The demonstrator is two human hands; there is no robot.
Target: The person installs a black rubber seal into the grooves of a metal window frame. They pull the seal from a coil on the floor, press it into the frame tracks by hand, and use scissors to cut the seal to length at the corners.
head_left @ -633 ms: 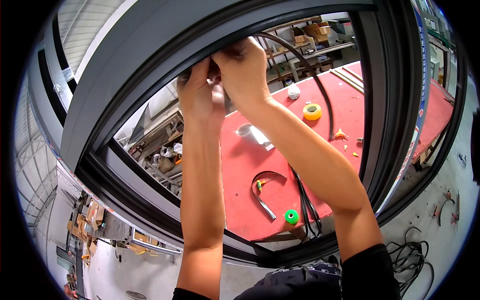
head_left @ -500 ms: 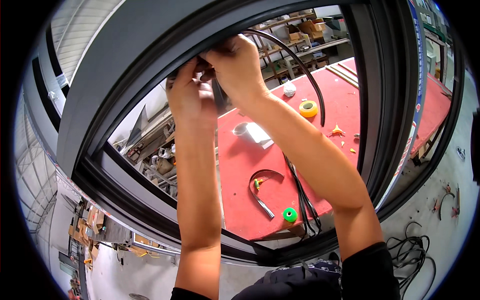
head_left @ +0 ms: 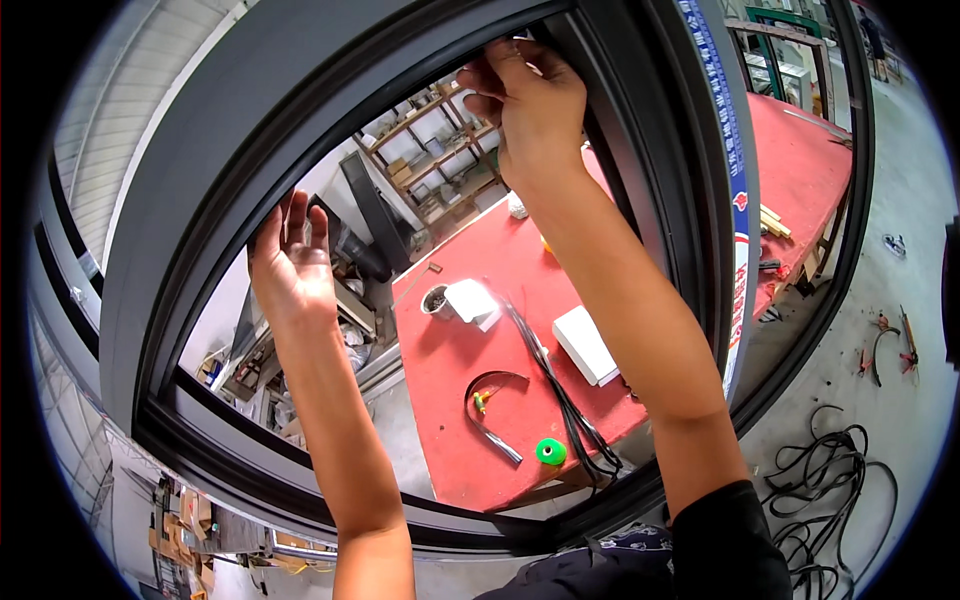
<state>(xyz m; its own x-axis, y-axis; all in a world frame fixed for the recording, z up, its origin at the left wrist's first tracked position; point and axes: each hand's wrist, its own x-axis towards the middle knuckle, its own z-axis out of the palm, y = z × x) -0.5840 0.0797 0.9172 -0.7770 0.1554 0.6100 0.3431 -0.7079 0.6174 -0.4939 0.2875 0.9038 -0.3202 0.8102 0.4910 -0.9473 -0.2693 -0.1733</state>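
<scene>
A: ok, head cam. What are your hands doing?

B: Your left hand point(head_left: 297, 270) is staying loose and open, palm showing, fingertips meeting the black inner edge of the grey frame point(head_left: 190, 170) along its upper bar. Your right hand point(head_left: 540, 110) is sitting by the upper right corner, fingers curling; can't tell if they're pinching anything.

A: and the frame?

B: It's filling most of your view. Through its opening you're seeing a red table point(head_left: 430, 350), where black strips point(head_left: 570, 410) are lying between a green roll point(head_left: 558, 456) and a white box point(head_left: 587, 345).
</scene>
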